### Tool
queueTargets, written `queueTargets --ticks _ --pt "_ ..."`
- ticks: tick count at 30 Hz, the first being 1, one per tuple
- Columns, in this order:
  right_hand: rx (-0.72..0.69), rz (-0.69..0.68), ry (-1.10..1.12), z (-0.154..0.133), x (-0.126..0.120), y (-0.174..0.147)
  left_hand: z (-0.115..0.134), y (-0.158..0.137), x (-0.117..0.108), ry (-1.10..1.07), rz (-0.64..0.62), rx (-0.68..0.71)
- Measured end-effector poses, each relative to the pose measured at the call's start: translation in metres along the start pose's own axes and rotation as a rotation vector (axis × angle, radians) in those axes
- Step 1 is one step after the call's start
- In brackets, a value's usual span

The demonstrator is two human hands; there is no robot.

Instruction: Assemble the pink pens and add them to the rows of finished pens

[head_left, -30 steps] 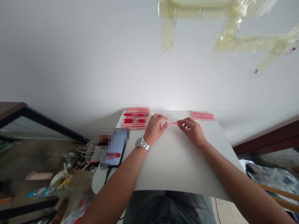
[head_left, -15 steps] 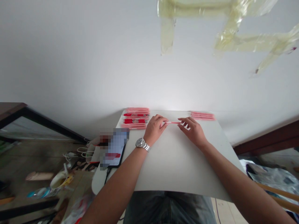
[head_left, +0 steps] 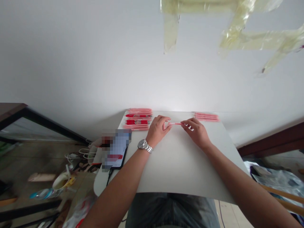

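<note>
- A slim pink pen (head_left: 175, 123) lies in the space between the person's two hands, over the far half of the white counter (head_left: 175, 164); from here I can't tell whether it touches the surface.
- Its long axis runs sideways, nearly level from left to right, roughly in line with the counter's far edge, so one end points at each hand.
- The right hand (head_left: 196, 131) has the right end pinched between thumb and fingers.
- The left hand (head_left: 157, 130) waits around the other end, thumb and forefinger parted with the tip between them; whether either one brushes it, I can't make out.
- Neither hand is clearly nearer: the right is on the pen, the left is right at its tip.
- Just beyond the left hand, near the far left corner, lie red pens (head_left: 137, 122) with rows of pink pens around them, all lying sideways too.
- Past the right hand, by the wall (head_left: 142, 63), sits a small right-hand bundle (head_left: 207, 117) of pink ones, also lying sideways.
- A phone (head_left: 117, 155) rests by the counter's left edge, its screen partly blurred out.
</note>
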State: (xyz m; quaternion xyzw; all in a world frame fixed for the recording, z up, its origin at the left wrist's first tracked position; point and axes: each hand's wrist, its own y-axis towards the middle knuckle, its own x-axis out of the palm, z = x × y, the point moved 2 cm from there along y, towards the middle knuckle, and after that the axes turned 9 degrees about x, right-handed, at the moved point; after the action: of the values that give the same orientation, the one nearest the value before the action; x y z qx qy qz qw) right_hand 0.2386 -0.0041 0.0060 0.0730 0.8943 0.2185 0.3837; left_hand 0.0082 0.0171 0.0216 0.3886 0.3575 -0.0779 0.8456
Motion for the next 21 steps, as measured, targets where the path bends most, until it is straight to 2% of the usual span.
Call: queueTargets --ticks 9,21 --pt "-0.012 0.033 -0.083 -0.001 -0.003 0.001 -0.014 -0.002 -0.004 0.045 0.160 -0.152" --pt "-0.018 0.032 -0.241 0.001 -0.002 0.001 -0.016 -0.004 -0.003 0.034 0.152 -0.180"
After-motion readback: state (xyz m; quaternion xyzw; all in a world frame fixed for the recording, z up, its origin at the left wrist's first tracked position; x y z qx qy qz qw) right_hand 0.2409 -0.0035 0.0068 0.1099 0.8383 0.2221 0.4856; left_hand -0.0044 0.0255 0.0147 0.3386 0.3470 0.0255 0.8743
